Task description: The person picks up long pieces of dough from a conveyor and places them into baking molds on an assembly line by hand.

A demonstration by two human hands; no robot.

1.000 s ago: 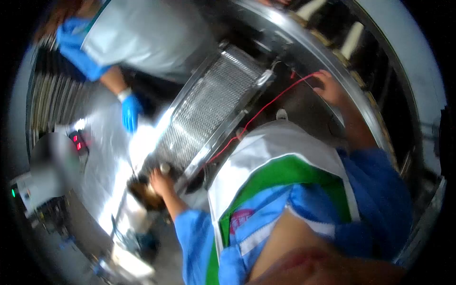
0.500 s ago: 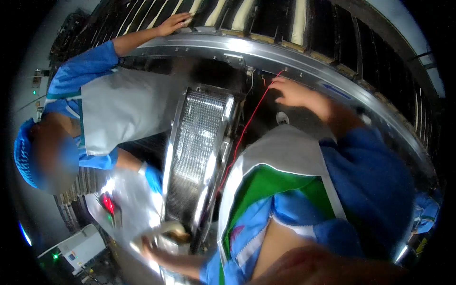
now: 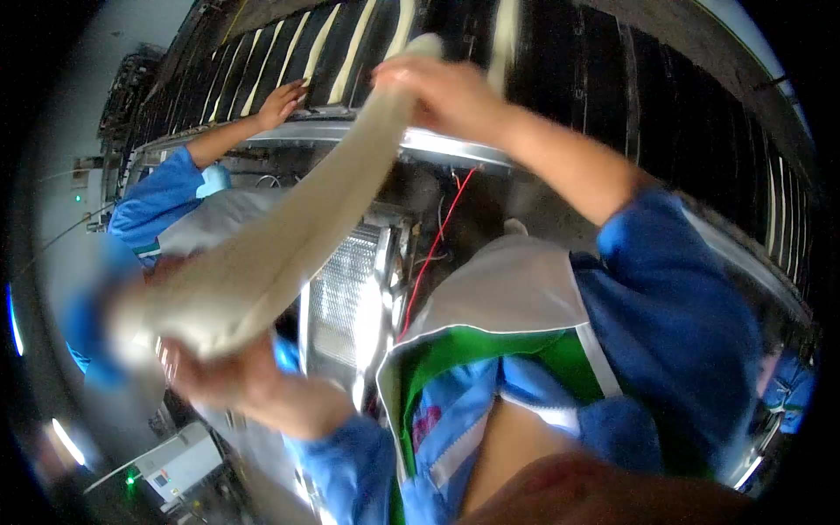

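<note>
A long, thick strip of pale dough (image 3: 280,236) stretches diagonally through the air between my hands. My right hand (image 3: 446,96) is wrapped round its upper end, over the edge of the black slatted conveyor (image 3: 560,87). Lower down on the left, my left hand (image 3: 236,381) grips the broad end from underneath, slightly blurred. Behind the dough, partly covered by it, is a perforated metal chute (image 3: 346,297). Thinner dough strips (image 3: 319,52) lie in rows across the conveyor.
A co-worker (image 3: 149,210) stands at the left, one hand (image 3: 280,105) at the conveyor's edge. A red cord (image 3: 437,241) hangs from the metal rail (image 3: 459,147). At lower left is a white control box (image 3: 184,459) with a green light.
My left hand has lifted the dough from the chute's lower end. My right hand has left the rail near the cord and taken the other end. The conveyor's strips have shifted left.
</note>
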